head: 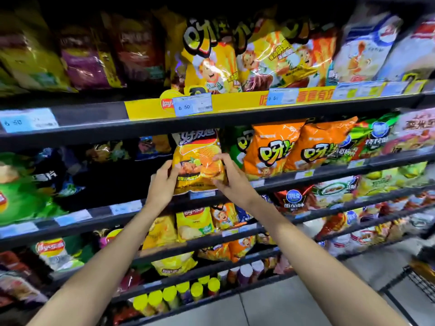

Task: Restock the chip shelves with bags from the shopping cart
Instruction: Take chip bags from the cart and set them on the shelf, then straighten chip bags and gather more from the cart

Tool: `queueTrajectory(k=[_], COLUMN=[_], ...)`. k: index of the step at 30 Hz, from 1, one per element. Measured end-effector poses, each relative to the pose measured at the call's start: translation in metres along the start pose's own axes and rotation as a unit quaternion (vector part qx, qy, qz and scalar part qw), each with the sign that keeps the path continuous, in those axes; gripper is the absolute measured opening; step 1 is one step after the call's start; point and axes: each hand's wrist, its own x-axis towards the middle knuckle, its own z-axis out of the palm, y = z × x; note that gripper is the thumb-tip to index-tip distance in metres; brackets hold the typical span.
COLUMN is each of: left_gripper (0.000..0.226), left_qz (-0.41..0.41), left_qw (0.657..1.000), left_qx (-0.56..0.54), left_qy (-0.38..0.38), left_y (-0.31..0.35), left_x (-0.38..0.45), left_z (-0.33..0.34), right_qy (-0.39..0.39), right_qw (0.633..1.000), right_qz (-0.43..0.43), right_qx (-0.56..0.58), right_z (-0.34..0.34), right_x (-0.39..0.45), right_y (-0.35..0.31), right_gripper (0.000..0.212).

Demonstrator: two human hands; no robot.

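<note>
An orange-yellow chip bag (196, 161) stands upright at the front of the second shelf (329, 171), its top tucked under the shelf above. My left hand (162, 182) grips its lower left edge, thumb on the front. My right hand (231, 176) holds the lower right side, fingers curled over the front of the bag. The dark wire corner of the shopping cart (421, 278) shows at the far right edge, with something orange inside.
Two orange bags (296, 149) and a green one stand just right of the held bag. To its left the second shelf is dark, with green bags (21, 189) at far left. Yellow bags (211, 60) fill the top shelf; lower shelves hold bags and tubes (179, 295).
</note>
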Motion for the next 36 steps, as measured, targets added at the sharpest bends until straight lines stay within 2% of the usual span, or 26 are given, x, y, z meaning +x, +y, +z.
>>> queueTrajectory(k=[3,8,13,17,27,33,36], left_gripper=[0.029,0.029,0.031,0.052,0.041,0.052,0.046], left_qz=[-0.017,-0.059,-0.087,-0.086,-0.093,-0.075,-0.048], left_qw=[1.000,0.998,0.995,0.995,0.990,0.979,0.964], left_qx=[-0.006,0.000,0.028,0.038,0.095,0.187,0.262], left_qy=[0.001,-0.008,-0.025,-0.033,-0.038,-0.028,-0.018], left_y=[0.001,0.005,-0.003,-0.004,-0.011,-0.018,-0.016], left_x=[0.016,0.042,0.061,0.068,0.069,0.051,0.030], left_z=[0.011,0.036,0.061,0.076,0.084,0.064,0.045], right_qy=[-0.026,-0.075,-0.092,-0.138,-0.097,-0.105,-0.095], right_qw=[0.999,0.996,0.995,0.987,0.991,0.991,0.992], right_qz=[-0.027,-0.019,0.015,0.038,0.020,0.049,0.032], right_qx=[-0.035,-0.043,-0.046,-0.074,-0.087,-0.068,-0.083], right_z=[-0.001,-0.004,0.001,-0.001,0.021,0.017,0.014], right_x=[0.024,0.062,0.077,0.080,0.062,0.052,0.042], right_y=[0.014,0.037,0.057,0.075,0.089,0.082,0.075], right_gripper=[0.047,0.045,0.059,0.074,0.085,0.086,0.079])
